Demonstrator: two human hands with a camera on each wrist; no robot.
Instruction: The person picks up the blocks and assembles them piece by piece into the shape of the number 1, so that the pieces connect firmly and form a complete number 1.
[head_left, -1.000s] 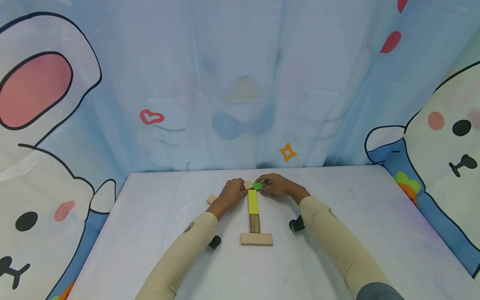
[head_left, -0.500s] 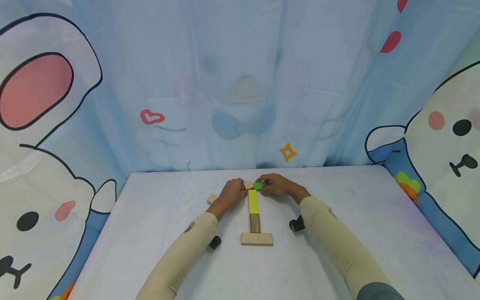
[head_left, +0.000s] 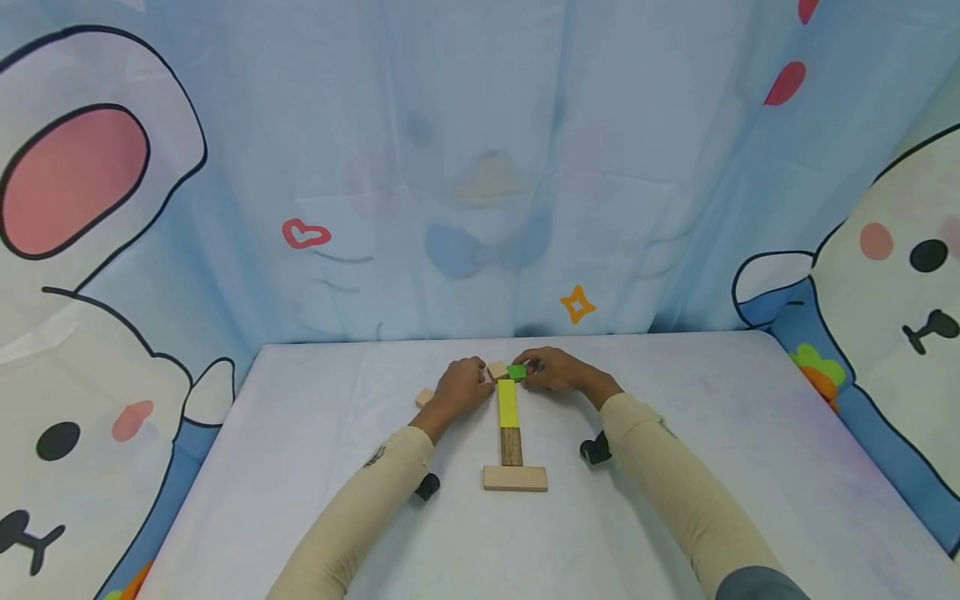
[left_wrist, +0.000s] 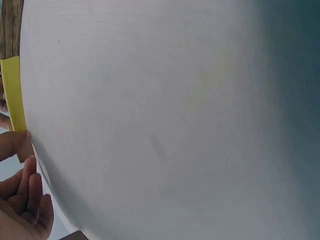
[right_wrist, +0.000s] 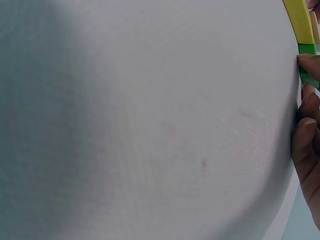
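A row of wooden blocks runs up the middle of the table in the head view: a plain wide block (head_left: 515, 478), a dark brown block (head_left: 512, 447) and a yellow block (head_left: 507, 404). At its far end a small plain block (head_left: 498, 370) and a green block (head_left: 517, 372) lie side by side, angled. My left hand (head_left: 459, 387) is at the plain block's left, thumb and forefinger spread apart; in the left wrist view its thumb (left_wrist: 11, 145) overlaps the plain block (left_wrist: 26, 150). My right hand (head_left: 553, 369) pinches the green block (right_wrist: 307, 48) from the right.
Another plain block (head_left: 424, 397) lies left of the left hand, partly hidden by the wrist. Black wrist cameras (head_left: 596, 450) hang under both forearms. A printed blue curtain (head_left: 480, 167) hangs behind the white table (head_left: 360, 375).
My left hand has drawn slightly left, with its thumb and forefinger loosened from the small plain block. The right hand and the blocks look almost unchanged.
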